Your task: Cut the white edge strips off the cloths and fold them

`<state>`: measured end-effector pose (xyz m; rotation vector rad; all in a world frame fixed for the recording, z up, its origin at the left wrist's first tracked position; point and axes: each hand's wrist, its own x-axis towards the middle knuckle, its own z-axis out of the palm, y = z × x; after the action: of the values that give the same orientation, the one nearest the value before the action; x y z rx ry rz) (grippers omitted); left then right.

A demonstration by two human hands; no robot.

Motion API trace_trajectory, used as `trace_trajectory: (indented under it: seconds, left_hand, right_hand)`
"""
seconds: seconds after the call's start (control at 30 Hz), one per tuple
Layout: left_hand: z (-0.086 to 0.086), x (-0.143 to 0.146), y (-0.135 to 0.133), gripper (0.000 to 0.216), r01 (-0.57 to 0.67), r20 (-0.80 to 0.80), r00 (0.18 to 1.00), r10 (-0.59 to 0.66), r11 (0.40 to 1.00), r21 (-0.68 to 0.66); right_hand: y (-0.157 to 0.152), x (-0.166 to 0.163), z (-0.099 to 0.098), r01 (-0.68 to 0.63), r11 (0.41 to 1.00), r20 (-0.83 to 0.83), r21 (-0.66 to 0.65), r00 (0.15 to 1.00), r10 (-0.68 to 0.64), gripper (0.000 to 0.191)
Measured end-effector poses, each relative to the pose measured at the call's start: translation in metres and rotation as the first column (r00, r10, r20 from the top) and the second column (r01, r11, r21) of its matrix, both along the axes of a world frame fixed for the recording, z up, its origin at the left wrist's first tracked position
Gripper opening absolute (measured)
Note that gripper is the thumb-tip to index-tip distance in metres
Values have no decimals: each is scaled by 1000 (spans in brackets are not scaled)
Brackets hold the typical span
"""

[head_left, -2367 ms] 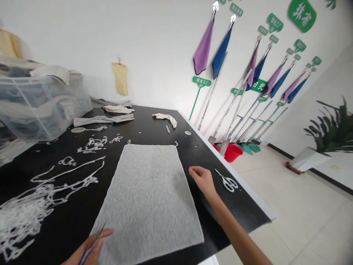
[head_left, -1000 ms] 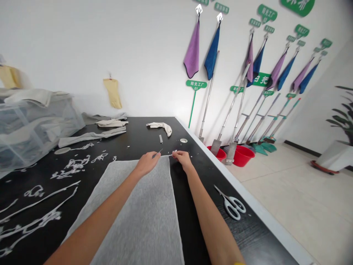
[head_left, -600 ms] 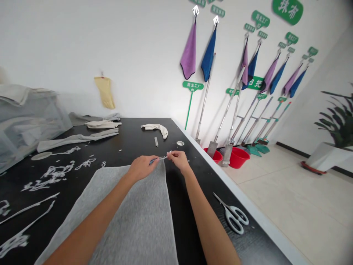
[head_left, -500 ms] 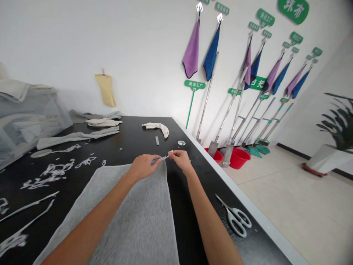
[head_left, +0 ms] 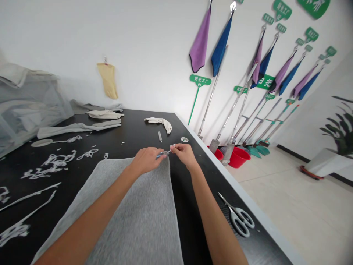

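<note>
A grey cloth (head_left: 143,217) lies spread on the black table, its far right corner between my hands. My left hand (head_left: 145,160) is closed around a small blue tool with a metallic tip (head_left: 162,154), its exact kind too small to make out. The tip points right, at the cloth's corner. Just beyond that corner, my right hand (head_left: 185,154) pinches a bit of white strip (head_left: 172,146) between thumb and fingertips. Large grey-handled scissors (head_left: 237,217) rest on the table to the right of my right forearm, untouched.
White thread scraps (head_left: 53,163) and strips litter the table's left side. Folded fabric pieces (head_left: 78,127) lie by a translucent bin (head_left: 33,106). Farther back are a cream cloth piece (head_left: 161,122), a short metal strip (head_left: 160,136) and a tape roll (head_left: 184,140). The table edge (head_left: 220,170) runs along the right.
The view has shifted slightly. Both hands stay at the cloth's corner; the blue tool's tip and the right fingers have come a little closer together.
</note>
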<state>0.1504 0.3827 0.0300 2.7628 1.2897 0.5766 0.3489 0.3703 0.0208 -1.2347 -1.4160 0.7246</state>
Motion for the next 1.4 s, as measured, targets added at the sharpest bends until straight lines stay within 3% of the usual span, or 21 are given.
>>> trace_trajectory:
  seconds: [0.63, 1.0, 1.23, 1.4]
  left_hand:
    - [-2, 5, -1, 42, 49, -37, 998, -46, 996, 73]
    - [1, 1, 2, 42, 30, -54, 998, -29, 999, 21]
    - [7, -13, -9, 41, -57, -39, 998, 54, 996, -65]
    - [40, -44, -40, 42, -107, 5, 994, 108, 990, -91]
  right_hand:
    - [4, 2, -3, -30, 1000, -22, -4, 999, 30, 30]
    - [1, 6, 3, 5, 1000, -13, 24, 1000, -5, 29]
    - [-4, 2, 24, 54, 995, 5, 80, 999, -54, 31]
    - [-19, -14, 55, 102, 983, 20, 151, 994, -107, 33]
